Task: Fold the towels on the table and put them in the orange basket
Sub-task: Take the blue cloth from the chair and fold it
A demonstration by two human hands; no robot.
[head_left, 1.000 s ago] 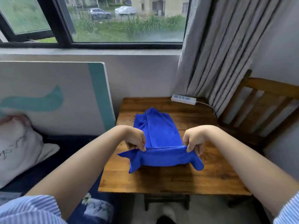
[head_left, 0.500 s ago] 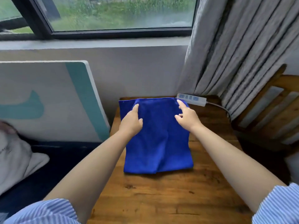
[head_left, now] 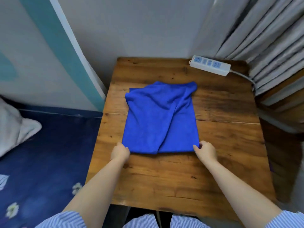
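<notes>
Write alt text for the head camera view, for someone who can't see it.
A person's left hand and right hand pinch the near corners of a blue towel lying folded on a wooden table. A white power strip sits at the table's far right corner, beside grey curtains.

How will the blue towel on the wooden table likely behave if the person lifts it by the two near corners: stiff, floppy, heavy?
The blue towel would probably droop limply: it already lies in soft wrinkles with a rumpled far edge. It looks light, since the left hand and right hand hold only its corners. On the wooden table it would likely drag rather than slide freely.
</notes>
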